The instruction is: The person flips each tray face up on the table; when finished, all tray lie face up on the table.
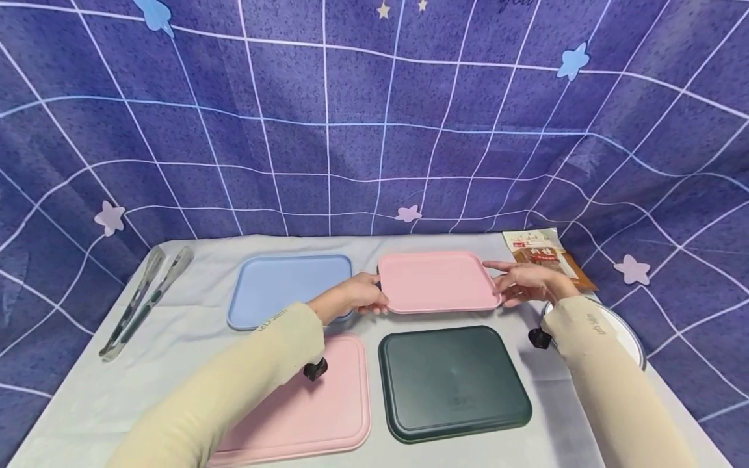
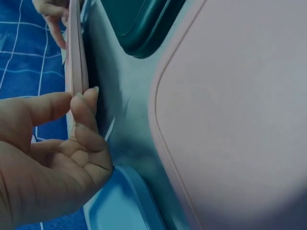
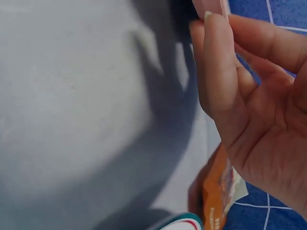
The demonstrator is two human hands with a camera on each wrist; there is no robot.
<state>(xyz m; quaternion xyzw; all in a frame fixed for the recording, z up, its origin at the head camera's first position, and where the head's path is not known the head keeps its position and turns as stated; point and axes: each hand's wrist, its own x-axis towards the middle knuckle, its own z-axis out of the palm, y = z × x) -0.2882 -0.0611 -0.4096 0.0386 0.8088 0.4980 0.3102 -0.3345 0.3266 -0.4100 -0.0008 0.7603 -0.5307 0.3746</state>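
Both hands hold a small pink tray at the back of the table, one at each short side. My left hand pinches its left edge, thumb on one side and fingers on the other, as the left wrist view shows on the tray's rim. At the opposite end my right hand grips the near right corner; the right wrist view catches only that tray corner between thumb and fingers. Whether the tray touches the cloth I cannot tell. A dark green tray lies just in front of it.
Left of the held tray lies a blue tray, partly behind my left hand. A larger pink tray sits under my left forearm. Metal tongs rest far left. A food packet and a white round object, partly hidden by my sleeve, are at right.
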